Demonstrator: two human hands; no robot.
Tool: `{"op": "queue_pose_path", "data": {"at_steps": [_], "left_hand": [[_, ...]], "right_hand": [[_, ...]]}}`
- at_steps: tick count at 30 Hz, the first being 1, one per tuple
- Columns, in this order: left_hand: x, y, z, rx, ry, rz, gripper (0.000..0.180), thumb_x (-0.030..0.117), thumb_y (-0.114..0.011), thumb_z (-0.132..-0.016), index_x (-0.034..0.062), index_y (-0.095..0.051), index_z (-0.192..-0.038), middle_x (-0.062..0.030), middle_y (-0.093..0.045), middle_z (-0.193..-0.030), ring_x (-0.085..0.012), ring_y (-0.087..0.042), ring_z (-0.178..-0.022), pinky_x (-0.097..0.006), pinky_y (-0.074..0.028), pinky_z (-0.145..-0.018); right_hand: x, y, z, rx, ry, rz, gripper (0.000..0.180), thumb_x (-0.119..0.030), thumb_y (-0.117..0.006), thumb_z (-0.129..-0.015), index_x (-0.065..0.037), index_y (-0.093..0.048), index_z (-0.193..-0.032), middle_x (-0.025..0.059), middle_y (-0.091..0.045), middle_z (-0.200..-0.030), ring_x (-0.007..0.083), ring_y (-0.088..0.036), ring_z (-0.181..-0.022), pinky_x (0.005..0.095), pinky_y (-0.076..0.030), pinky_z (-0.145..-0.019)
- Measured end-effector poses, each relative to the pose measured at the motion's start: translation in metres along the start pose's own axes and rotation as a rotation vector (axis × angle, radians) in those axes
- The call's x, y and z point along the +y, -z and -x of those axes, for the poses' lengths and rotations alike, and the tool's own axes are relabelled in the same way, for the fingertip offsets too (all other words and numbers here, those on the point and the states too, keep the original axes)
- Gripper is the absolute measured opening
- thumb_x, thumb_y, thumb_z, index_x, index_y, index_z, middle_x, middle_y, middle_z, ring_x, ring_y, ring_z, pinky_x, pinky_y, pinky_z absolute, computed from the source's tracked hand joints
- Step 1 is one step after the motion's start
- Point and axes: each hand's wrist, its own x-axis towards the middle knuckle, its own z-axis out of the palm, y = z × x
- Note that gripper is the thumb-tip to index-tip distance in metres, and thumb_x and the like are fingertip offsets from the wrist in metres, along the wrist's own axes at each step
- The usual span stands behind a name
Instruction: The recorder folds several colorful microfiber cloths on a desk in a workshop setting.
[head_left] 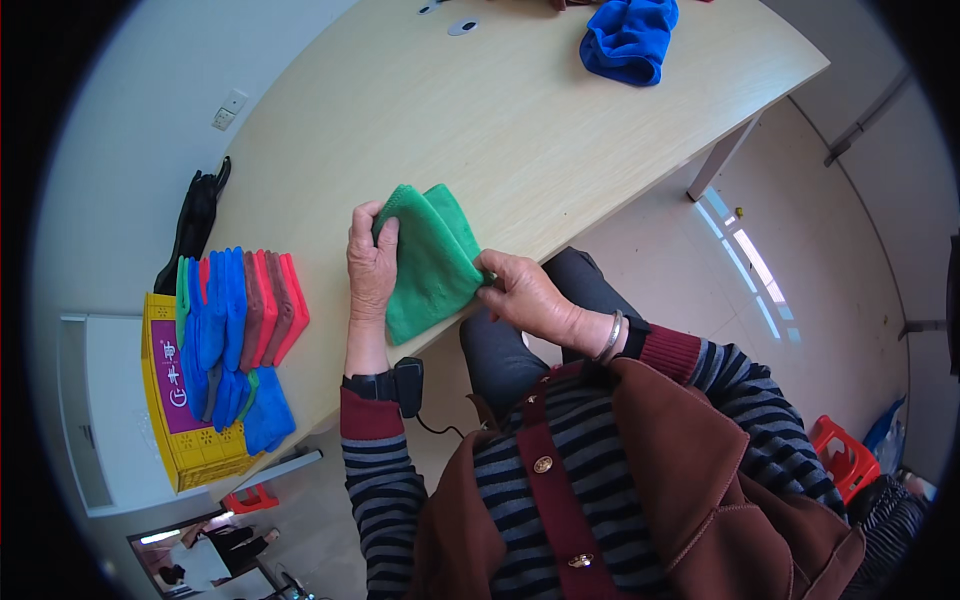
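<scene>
A folded green cloth (428, 275) is held up at the near edge of the table, its upper corners standing apart in two layers. My left hand (370, 262) grips its left edge, with the thumb on the near face and the fingers behind. At the cloth's right edge, my right hand (530, 293) pinches the fabric between thumb and fingers. To the left of my left hand stand folded cloths (240, 320) in green, blue, red and brown, packed in a row in a yellow and purple box (165, 400).
A crumpled blue cloth (630, 42) lies at the table's far end. The pale wooden table (480, 130) has round cable holes (463, 26) near its far left edge. A black bag-like item (195, 215) lies beyond the box. Red stools (845, 458) stand on the floor.
</scene>
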Motion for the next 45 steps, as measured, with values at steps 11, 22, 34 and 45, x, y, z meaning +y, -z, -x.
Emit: {"op": "queue_pose_path", "data": {"at_steps": [11, 22, 34, 45], "left_hand": [[-0.017, -0.028, -0.021, -0.246, 0.141, -0.396, 0.02, 0.02, -0.061, -0.089, 0.0091, -0.051, -0.103, -0.0182, -0.062, -0.088, -0.037, -0.062, -0.082, -0.042, -0.05, -0.072], [-0.029, -0.028, -0.008, -0.075, 0.053, -0.432, 0.032, 0.038, -0.066, -0.082, 0.0083, -0.058, -0.089, -0.0154, -0.065, -0.077, -0.0383, -0.062, -0.076, -0.05, -0.048, -0.068], [-0.061, 0.029, -0.01, -0.362, 0.341, -0.195, 0.05, 0.049, -0.075, -0.064, 0.0064, -0.067, -0.091, -0.0161, -0.067, -0.09, -0.0323, -0.063, -0.094, -0.044, -0.049, -0.079], [-0.075, 0.014, 0.007, -0.155, 0.291, -0.327, 0.044, 0.045, -0.074, -0.067, 0.007, -0.066, -0.087, -0.015, -0.066, -0.084, -0.0336, -0.063, -0.083, -0.044, -0.049, -0.074]], "right_hand": [[0.015, 0.0, -0.012, 0.163, 0.165, 0.086, 0.037, -0.004, -0.064, -0.085, 0.0, -0.046, -0.117, 0.0118, -0.063, -0.087, 0.0129, -0.062, -0.064, 0.0263, -0.051, -0.052], [0.037, 0.008, -0.011, 0.131, 0.143, 0.084, 0.032, -0.002, -0.06, -0.086, -0.003, -0.047, -0.115, 0.0064, -0.059, -0.092, 0.0088, -0.058, -0.071, 0.0208, -0.047, -0.051], [0.03, 0.011, -0.019, 0.029, 0.075, 0.049, 0.031, -0.001, -0.056, -0.09, -0.006, -0.046, -0.118, 0.0029, -0.058, -0.092, 0.004, -0.049, -0.06, 0.0169, -0.039, -0.044], [0.025, 0.015, -0.026, -0.002, 0.035, 0.07, 0.028, -0.003, -0.055, -0.091, -0.005, -0.046, -0.117, 0.0021, -0.058, -0.087, 0.0034, -0.045, -0.052, 0.0168, -0.034, -0.041]]}}
